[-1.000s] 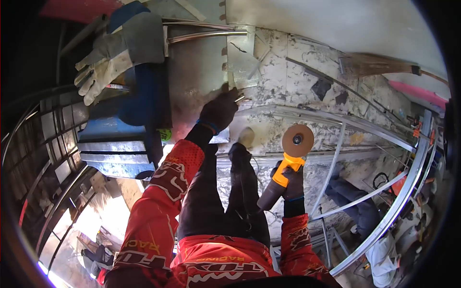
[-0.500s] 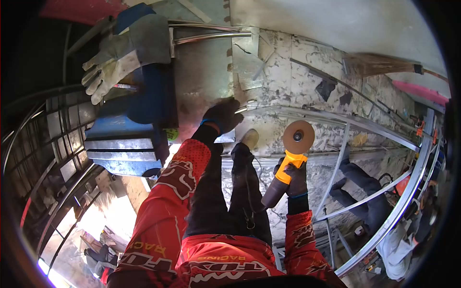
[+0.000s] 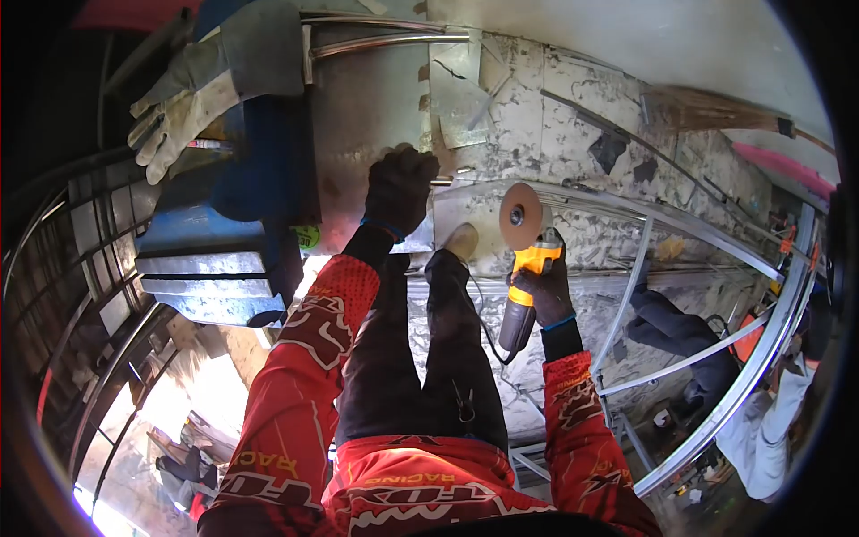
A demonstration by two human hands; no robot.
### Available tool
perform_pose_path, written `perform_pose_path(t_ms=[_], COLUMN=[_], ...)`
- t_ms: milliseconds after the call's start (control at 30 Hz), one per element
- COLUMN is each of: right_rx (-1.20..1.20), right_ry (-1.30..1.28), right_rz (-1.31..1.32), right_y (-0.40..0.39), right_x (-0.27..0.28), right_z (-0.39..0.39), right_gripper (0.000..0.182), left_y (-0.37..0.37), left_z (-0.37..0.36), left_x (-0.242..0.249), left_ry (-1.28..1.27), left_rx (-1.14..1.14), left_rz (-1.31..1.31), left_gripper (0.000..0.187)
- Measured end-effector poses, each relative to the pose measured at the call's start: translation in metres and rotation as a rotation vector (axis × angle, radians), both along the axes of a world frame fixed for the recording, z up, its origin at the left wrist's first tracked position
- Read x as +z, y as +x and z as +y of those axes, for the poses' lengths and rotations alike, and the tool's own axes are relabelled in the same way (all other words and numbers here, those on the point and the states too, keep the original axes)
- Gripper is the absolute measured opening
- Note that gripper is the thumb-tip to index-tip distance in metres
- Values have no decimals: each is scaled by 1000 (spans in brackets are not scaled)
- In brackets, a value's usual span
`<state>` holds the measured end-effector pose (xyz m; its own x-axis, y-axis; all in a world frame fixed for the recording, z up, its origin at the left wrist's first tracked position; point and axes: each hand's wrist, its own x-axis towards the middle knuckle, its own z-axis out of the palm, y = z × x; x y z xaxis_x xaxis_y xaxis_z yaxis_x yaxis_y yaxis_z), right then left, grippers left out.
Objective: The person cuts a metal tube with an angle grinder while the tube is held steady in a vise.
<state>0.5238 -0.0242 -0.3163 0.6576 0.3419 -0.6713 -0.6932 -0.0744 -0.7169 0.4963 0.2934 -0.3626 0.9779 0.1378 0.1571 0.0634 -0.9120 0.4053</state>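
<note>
My right hand (image 3: 546,291), in a dark glove, is wrapped around the body of a yellow and black angle grinder (image 3: 530,264). Its brown disc (image 3: 519,217) points up and away from me, and a cord trails from the rear of the tool. My left hand (image 3: 400,192), gloved too, is closed over the edge of a sheet-metal surface (image 3: 344,134). A short, shiny metal piece (image 3: 443,182) sticks out on the right side of its fingers; the rest of that piece is hidden by the glove.
A blue vise (image 3: 210,246) stands to the left, with pale work gloves (image 3: 192,103) above it. Metal tubes (image 3: 389,40) lie at the far end. A metal frame (image 3: 698,225) spans the right side, near another person's legs (image 3: 680,336). Scraps litter the stained floor (image 3: 573,152).
My left hand has moved forward and slightly left with the metal piece. The grinder has shifted left and forward, its disc now turned more sideways and its body more upright.
</note>
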Motion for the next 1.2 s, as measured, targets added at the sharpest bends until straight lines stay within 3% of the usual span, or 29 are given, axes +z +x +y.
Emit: perform_pose_path(t_ms=[167,267,567,1200], right_rx=[97,156,240,266], right_ry=[1,-33,-75,-107], right_rz=[-167,-154,-142,-176], right_y=[9,15,23,31], right_x=[-18,-20,-14,-13], right_z=[20,33,63,83], right_gripper=[92,92,93,98], left_y=[7,7,14,16], left_z=[5,5,12,18], left_x=[-6,-5,-5,-3], left_ry=[30,-10,-68,-100], left_rx=[56,55,61,-1], left_rz=[-174,-86,-173,-134], left_gripper=[38,36,26,29])
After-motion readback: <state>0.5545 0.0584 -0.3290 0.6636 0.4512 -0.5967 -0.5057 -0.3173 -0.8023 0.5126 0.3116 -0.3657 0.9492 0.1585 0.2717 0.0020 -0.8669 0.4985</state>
